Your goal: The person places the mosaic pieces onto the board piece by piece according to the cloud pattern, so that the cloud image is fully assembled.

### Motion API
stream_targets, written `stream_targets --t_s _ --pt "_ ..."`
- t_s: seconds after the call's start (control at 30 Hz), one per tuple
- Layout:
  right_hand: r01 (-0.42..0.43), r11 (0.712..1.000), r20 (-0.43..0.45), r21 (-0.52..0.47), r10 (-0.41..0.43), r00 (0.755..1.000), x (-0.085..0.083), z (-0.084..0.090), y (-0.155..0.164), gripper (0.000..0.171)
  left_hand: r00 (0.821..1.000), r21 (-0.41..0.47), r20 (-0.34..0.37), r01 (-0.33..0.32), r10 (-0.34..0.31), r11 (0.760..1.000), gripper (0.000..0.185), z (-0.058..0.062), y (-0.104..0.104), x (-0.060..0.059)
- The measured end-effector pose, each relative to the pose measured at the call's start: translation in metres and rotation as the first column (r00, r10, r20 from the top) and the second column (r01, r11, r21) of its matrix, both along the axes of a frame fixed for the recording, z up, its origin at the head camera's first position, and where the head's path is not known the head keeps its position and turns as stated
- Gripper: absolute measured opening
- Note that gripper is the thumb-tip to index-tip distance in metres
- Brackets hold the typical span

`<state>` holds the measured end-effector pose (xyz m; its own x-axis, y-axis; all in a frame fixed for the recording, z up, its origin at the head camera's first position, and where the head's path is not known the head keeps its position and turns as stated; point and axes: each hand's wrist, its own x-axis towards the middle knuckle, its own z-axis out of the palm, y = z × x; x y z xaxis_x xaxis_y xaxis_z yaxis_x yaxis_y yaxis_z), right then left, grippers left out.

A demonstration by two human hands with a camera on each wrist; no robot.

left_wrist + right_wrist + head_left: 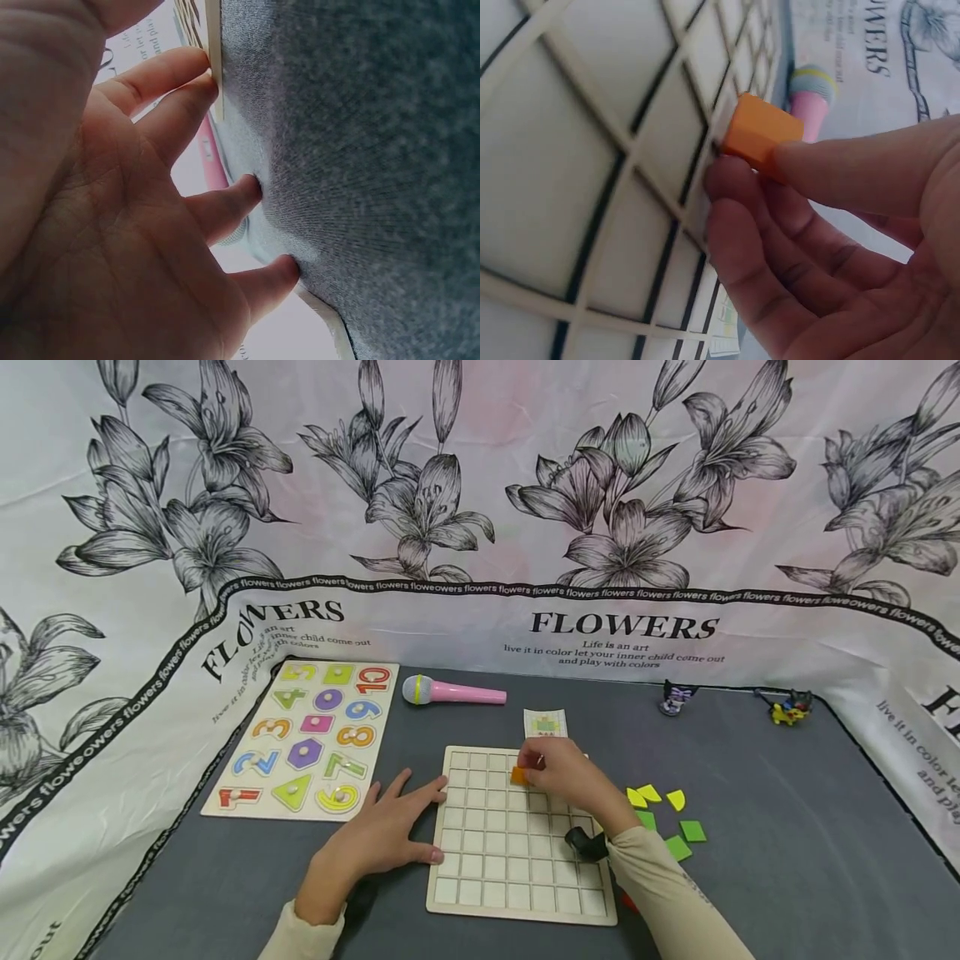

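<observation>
A pale wooden grid board with rows of square cells lies on the table. My right hand is over its upper part and pinches an orange square tile between thumb and fingers, close over the cells. At the board's left edge, my left hand lies with fingers spread and straight. Its thumb and a fingertip touch the board's side, while the other fingertips rest on the dark cloth. A small pattern card lies just beyond the board's top edge, partly covered by the right hand.
A number puzzle board lies at the left. Behind stands a pink toy microphone lying flat. Yellow pieces and green squares are scattered right of the grid, beside the right sleeve. Two small figurines are at the back right.
</observation>
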<state>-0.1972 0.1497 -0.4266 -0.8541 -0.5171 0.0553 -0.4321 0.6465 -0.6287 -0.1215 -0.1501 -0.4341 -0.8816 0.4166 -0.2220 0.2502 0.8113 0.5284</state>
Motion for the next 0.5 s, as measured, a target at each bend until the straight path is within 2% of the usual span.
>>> stream_targets --t_s 0.17,0.5 --pt "0.007 0.999 -0.045 0.045 -0.005 0.999 0.0021 -0.0013 -0.0030 0.018 1.000 0.008 -0.010 0.007 -0.007 1.000 0.098 0.0006 0.0016 -0.0013" --pt "0.006 0.999 -0.020 0.039 -0.005 1.000 0.0055 -0.0023 -0.0087 0.015 1.000 -0.014 -0.012 -0.002 0.002 1.000 0.098 -0.0012 0.0011 0.0012"
